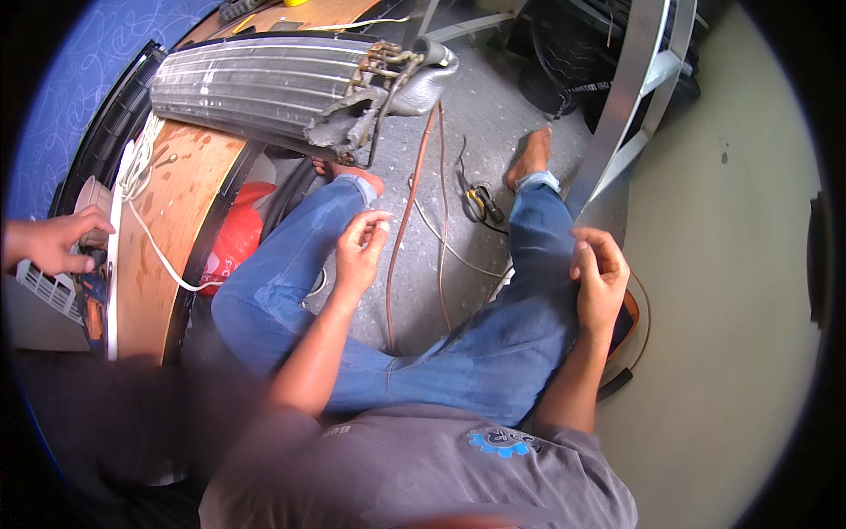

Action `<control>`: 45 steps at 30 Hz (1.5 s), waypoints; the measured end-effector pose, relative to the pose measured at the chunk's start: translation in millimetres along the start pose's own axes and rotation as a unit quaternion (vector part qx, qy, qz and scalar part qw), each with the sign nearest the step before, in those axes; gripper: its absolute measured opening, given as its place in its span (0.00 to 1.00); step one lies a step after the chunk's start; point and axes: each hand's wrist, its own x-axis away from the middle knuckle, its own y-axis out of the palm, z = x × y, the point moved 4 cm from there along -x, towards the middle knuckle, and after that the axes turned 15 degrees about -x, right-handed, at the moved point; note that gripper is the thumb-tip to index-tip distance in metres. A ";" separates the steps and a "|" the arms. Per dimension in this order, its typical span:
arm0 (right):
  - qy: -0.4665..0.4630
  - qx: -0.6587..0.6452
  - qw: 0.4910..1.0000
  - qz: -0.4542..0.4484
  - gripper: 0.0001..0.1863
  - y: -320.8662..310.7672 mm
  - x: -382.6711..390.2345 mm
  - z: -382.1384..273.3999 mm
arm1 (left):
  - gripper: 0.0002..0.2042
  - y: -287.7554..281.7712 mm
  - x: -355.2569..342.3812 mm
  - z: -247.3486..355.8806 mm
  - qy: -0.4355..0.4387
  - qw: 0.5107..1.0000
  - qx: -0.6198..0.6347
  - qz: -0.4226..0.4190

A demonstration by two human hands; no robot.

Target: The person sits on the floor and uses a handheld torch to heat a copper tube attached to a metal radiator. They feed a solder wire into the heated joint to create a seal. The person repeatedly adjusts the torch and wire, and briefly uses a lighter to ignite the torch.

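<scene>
My left hand is raised above my left thigh, fingers loosely bent, with nothing visible in it. Over my right thigh, my right hand is half curled, a gap showing between thumb and fingers and nothing visible in it. Neither hand touches the finned metal coil of an air conditioner, which lies ahead on the left. Copper pipe bends and torn grey foil insulation show at its right end. At the left edge, another person's hand is spread beside a white strip.
A brown pipe stands between my legs. Yellow-and-black pliers lie on the grey floor by my right foot. A metal ladder rises on the right beside the wall. White cable coils on the wooden panel; a red bag lies beside it.
</scene>
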 end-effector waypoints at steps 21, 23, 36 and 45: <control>0.002 -0.020 0.999 -0.030 0.08 3.5 -0.9 2.7 | 0.06 -55.4 5.8 93.2 0.108 0.987 -0.016 0.120; 0.019 -0.012 1.000 -0.013 0.08 1.2 -1.6 2.6 | 0.05 -67.0 11.7 127.2 0.164 0.976 -0.001 0.143; -0.019 0.054 0.996 -0.066 0.07 -10.9 14.2 0.4 | 0.05 -68.0 85.7 229.4 0.275 0.945 -0.020 0.179; -0.063 0.057 0.995 -0.050 0.07 -12.0 19.7 -2.4 | 0.06 -50.9 74.9 117.6 -0.006 1.000 -0.025 0.004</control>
